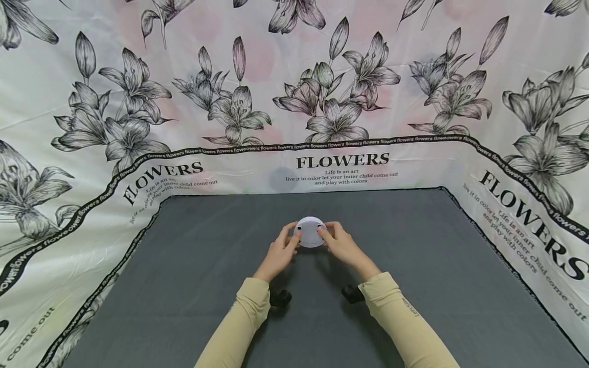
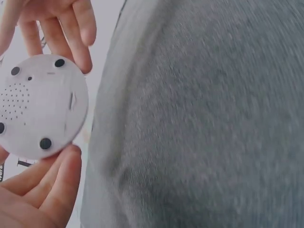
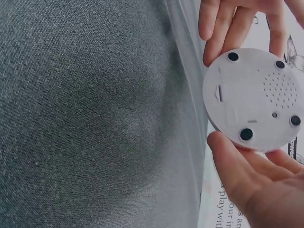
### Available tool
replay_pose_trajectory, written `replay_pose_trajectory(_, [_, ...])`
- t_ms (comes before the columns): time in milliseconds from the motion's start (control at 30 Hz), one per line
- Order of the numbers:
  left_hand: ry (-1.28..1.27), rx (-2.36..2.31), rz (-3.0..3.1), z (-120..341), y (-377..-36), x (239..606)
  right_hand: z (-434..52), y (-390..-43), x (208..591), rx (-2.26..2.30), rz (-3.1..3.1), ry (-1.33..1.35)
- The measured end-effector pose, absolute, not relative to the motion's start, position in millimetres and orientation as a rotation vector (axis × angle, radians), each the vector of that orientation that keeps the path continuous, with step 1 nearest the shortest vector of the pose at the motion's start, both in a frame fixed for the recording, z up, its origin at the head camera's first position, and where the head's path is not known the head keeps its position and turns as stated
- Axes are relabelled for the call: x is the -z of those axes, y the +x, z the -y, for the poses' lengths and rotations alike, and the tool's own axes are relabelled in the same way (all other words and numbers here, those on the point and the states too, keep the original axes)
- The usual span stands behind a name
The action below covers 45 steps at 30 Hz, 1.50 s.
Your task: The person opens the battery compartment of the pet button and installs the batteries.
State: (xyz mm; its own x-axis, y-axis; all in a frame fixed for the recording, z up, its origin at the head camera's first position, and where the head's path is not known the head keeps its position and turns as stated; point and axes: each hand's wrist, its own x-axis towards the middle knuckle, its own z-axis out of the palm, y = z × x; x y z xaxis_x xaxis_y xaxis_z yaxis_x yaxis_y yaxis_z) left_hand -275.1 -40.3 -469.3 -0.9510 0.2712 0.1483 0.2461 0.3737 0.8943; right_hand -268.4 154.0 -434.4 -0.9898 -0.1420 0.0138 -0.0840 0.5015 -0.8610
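A round white plastic disc (image 1: 309,233) is held up over the grey tabletop between both hands. Its flat face toward me carries black round pads, a cluster of small holes and a slotted panel, as the left wrist view of the disc (image 2: 45,107) makes plain. My left hand (image 1: 279,254) grips its left edge, thumb on the near face. On the opposite edge, my right hand (image 1: 345,247) pinches it in the same way. The right wrist view has the disc (image 3: 254,99) between the fingers of both hands. The disc's far side is hidden.
Grey cloth covers the table (image 1: 207,245). A white curtain (image 1: 257,168) printed with flowers and lettering stands along the back and both sides. Black wrist devices hang under the left (image 1: 279,298) and right (image 1: 353,294) cuffs.
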Motion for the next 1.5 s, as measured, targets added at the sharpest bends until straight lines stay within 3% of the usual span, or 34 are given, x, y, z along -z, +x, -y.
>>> replay_pose_trajectory(367, [0.292, -1.963, -2.539, 31.2, -273.8, 471.4, -151.2, -270.3, 435.0, 1.496, -2.721, -0.191])
replay_pose_trajectory(733, [0.593, -1.916, -2.5, 29.8, -280.3, 474.5, -160.8, -280.0, 439.8, 1.538, -2.691, -0.381])
replay_pose_trajectory(1000, [0.562, -1.618, -2.781, 28.2, -284.4, 484.5, -155.5, -283.4, 450.9, 1.28, -2.827, -0.476])
replay_pose_trajectory(1500, [0.516, -1.613, -2.73, 24.7, -291.5, 496.9, -150.0, -290.9, 466.3, 1.208, -2.816, -0.38])
